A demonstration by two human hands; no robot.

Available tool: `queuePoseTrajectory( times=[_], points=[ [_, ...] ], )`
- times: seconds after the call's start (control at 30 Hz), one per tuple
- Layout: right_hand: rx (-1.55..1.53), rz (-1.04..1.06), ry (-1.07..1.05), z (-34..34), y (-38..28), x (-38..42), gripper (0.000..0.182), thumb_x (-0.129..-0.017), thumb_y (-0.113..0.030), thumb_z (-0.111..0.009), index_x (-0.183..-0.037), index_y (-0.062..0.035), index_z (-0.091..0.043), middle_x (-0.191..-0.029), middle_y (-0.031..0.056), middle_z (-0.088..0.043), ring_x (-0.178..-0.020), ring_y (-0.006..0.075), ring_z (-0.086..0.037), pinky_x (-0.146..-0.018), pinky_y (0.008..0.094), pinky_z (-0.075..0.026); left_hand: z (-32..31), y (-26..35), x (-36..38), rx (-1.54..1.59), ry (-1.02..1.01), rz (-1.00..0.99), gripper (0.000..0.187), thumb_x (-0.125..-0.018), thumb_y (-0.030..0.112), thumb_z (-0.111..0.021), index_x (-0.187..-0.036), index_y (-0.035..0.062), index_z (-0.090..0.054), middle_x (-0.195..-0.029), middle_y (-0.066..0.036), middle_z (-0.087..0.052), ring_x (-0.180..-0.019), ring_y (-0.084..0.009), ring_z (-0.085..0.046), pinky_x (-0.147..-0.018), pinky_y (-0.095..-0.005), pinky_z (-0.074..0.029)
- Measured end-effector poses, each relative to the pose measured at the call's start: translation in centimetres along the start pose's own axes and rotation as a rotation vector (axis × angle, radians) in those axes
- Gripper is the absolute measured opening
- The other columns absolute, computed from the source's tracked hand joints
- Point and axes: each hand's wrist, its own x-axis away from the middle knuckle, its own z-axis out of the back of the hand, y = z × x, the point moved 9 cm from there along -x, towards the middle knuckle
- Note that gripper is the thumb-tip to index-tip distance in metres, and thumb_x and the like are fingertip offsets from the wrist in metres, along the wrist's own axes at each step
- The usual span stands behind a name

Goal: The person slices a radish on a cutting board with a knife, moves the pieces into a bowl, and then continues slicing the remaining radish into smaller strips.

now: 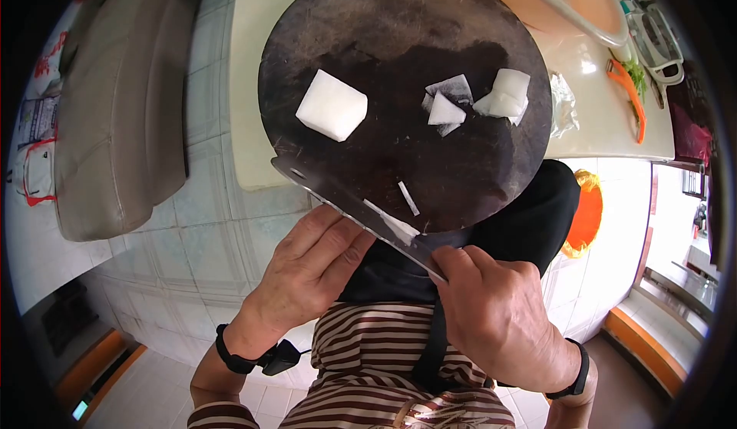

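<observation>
My right hand (pixel 499 314) is closed around the handle end of a large kitchen knife (pixel 338 193). The wide blade slants up and left across the near edge of a round, dark chopping board (pixel 399 18). Thin white slices (pixel 395 226) cling to the blade near my right hand. My left hand (pixel 318 264) is at the near side of the blade, fingers stretched toward it, tips hidden behind it. On the board are a white vegetable block (pixel 332 106), perhaps radish, a narrow strip (pixel 408 198), thin offcuts (pixel 447 109) and a small stack of pieces (pixel 508 93).
Under the board is a pale table (pixel 253 133). A large basin (pixel 568 6) stands at the far right, near an orange-handled peeler-like tool (pixel 629 99) and crumpled clear plastic (pixel 563 106). An orange-lined bin (pixel 585 214) is on the floor; a grey sofa (pixel 127 106) stands left.
</observation>
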Motion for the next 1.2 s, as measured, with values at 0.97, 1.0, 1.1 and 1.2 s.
queuePoseTrajectory(
  times=[0.97, 1.0, 1.1, 1.2],
  points=[
    [0.091, 0.082, 0.102, 0.0, -1.1, -2.3, 0.011, -0.087, -0.003, -0.065, -0.086, 0.0001, -0.055, -0.066, 0.0136, -0.057, -0.054, 0.0333, -0.059, -0.047, 0.0381, -0.045, -0.1, 0.2, -0.1, -0.022, 0.054, 0.026, 0.031, -0.07, 0.002, -0.072, -0.1, -0.004, -0.072, -0.109, -0.01, -0.066, -0.108, -0.0281, -0.058, -0.086, -0.0358, -0.056],
    [0.092, 0.087, 0.109, -0.1, -1.1, -2.2, 0.011, -0.087, -0.003, -0.065, -0.086, 0.0001, -0.055, -0.066, 0.0136, -0.057, -0.054, 0.0333, -0.059, -0.047, 0.0381, -0.045, -0.1, 0.1, 0.0, -0.013, 0.046, 0.054, 0.03, -0.072, 0.002, -0.071, -0.101, -0.0037, -0.072, -0.11, -0.01, -0.066, -0.109, -0.0284, -0.058, -0.087, -0.0366, -0.055],
    [0.165, 0.165, 0.19, 0.3, -1.2, -1.3, 0.017, -0.07, 0.001, -0.061, -0.081, 0.0, -0.049, -0.069, 0.0131, -0.056, -0.056, 0.0282, -0.062, -0.046, 0.0373, -0.047, -0.5, 0.5, -0.3, -0.051, -0.012, 0.118, 0.03, -0.074, 0.001, -0.07, -0.104, -0.0027, -0.072, -0.113, -0.01, -0.065, -0.11, -0.0295, -0.057, -0.089, -0.0383, -0.052],
    [0.129, 0.163, 0.233, 1.1, -0.5, -0.3, 0.018, -0.071, 0.001, -0.062, -0.085, 0.0008, -0.052, -0.071, 0.0118, -0.055, -0.056, 0.0264, -0.061, -0.047, 0.0351, -0.048, -0.5, 0.8, -1.3, -0.062, 0.021, 0.141, 0.031, -0.076, -0.001, -0.068, -0.107, -0.0016, -0.071, -0.116, -0.011, -0.064, -0.111, -0.0301, -0.057, -0.089, -0.0397, -0.051]
  ],
)
